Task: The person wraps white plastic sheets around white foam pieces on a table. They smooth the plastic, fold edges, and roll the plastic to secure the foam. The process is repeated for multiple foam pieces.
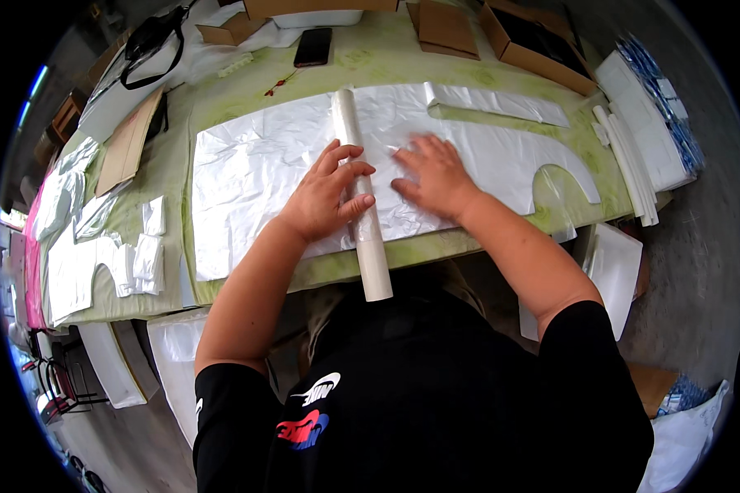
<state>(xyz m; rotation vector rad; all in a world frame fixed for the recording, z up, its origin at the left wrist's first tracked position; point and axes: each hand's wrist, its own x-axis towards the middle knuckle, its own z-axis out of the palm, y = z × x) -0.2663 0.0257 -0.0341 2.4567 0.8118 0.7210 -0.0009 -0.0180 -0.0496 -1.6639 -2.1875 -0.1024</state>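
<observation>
A thin white plastic sheet [255,172], with a curved cut-out and a narrow arm at its right end like an apron, lies spread and wrinkled before me. Across it, pointing away from me, is a long pale tube [373,263]; its near end juts past the table edge. My left hand [327,193] rests on the tube from the left, fingers apart and laid over its top, thumb stretched across. To the right of the tube, my right hand [436,177] is over the sheet with fingers spread, smeared by motion. It holds nothing I can see.
A green patterned cloth [362,62] covers the table. Folded white plastic pieces [74,271] lie at left beside a cardboard sheet [130,148]. Farther back are a black phone [312,47] and an open cardboard box [534,49]. White rolls [629,168] lie at the right edge.
</observation>
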